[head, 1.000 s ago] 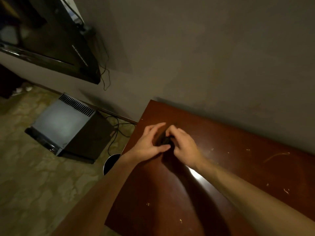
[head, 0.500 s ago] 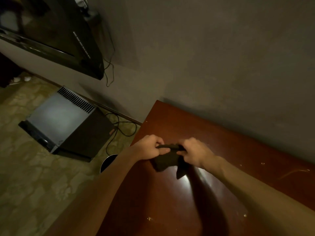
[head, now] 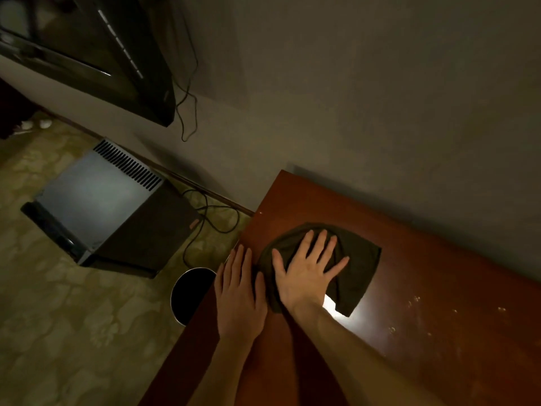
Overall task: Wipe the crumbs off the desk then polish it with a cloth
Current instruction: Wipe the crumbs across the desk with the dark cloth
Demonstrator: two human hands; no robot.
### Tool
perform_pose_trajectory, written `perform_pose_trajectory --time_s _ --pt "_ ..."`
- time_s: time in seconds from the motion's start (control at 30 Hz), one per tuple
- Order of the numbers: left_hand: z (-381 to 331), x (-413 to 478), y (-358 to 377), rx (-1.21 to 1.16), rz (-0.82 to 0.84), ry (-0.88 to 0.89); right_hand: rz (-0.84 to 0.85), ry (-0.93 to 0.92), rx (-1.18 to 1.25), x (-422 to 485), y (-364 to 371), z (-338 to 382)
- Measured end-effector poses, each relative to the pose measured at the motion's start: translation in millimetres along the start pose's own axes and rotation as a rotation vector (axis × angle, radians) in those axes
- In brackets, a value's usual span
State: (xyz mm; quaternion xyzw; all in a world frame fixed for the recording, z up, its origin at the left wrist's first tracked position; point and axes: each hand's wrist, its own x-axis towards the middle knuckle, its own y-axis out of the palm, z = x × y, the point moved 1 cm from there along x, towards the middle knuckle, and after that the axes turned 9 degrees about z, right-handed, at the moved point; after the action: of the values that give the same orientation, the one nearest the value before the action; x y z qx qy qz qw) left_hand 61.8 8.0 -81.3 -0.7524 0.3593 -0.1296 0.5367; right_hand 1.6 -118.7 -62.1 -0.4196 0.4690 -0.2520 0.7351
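Note:
A dark olive cloth [head: 358,265] lies spread on the reddish-brown wooden desk [head: 424,276] near its left end. My right hand [head: 307,273] presses flat on the cloth with fingers straight and spread. My left hand [head: 238,291] rests flat on the desk's left edge, just left of the cloth, its thumb touching the cloth's border. Pale crumbs [head: 415,300] are scattered on the desk to the right of the cloth.
A round dark bin [head: 190,294] stands on the floor right beside the desk's left edge. Farther left sits a grey vented box [head: 96,200] with cables. A black screen [head: 87,48] hangs on the wall at the upper left. The wall runs behind the desk.
Both hands held the bunched cloth above the desk; now the cloth lies spread flat under my right palm, and my left hand has let go and lies flat on the desk edge.

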Motion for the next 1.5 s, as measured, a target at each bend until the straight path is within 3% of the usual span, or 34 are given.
perform_pose_trajectory --time_s 0.1,0.27,0.4,0.57,0.73,0.9,0.97,1.13,1.3,1.4,1.5 --pt "-1.8 1.9 2.4 -0.021 -0.01 -0.012 -0.13 -0.064 -0.003 17.8 -3.3 3.3" --pt "-3.0 2.6 0.1 -0.043 -0.014 -0.049 -0.289 -0.451 0.156 32.5 -6.2 12.1" --pt "-3.0 1.1 -0.9 -0.079 -0.026 -0.044 -0.251 -0.474 0.198 22.1 4.5 17.6" --pt "-2.3 1.7 -2.5 -0.145 -0.035 -0.032 -0.175 -0.821 -0.227 28.7 8.7 24.9" --pt "-1.7 3.0 -2.2 -0.064 -0.01 -0.041 -0.12 -0.729 -0.33 79.6 -15.1 33.3" --pt "-1.4 4.1 -3.5 -0.019 0.019 -0.058 -0.189 -0.396 -0.257 95.2 -29.9 -1.7" --pt "-2.4 4.3 -4.3 -0.003 0.023 -0.063 -0.212 -0.353 -0.23 76.3 -26.1 -22.2" --pt "-3.5 4.3 -4.2 0.005 0.025 -0.074 -0.078 -0.492 -0.243 16.4 -2.4 -37.6" --pt "-2.5 5.0 -1.2 0.001 -0.001 -0.055 -0.064 -0.671 -0.311 57.0 -14.3 -14.3" --pt "-1.4 3.0 1.0 0.001 -0.034 -0.056 -0.067 -0.665 -0.345 92.9 -30.0 -6.3" --pt "-2.4 3.0 2.3 0.014 -0.049 -0.053 -0.105 -0.515 -0.306 105.1 -38.5 -13.2"
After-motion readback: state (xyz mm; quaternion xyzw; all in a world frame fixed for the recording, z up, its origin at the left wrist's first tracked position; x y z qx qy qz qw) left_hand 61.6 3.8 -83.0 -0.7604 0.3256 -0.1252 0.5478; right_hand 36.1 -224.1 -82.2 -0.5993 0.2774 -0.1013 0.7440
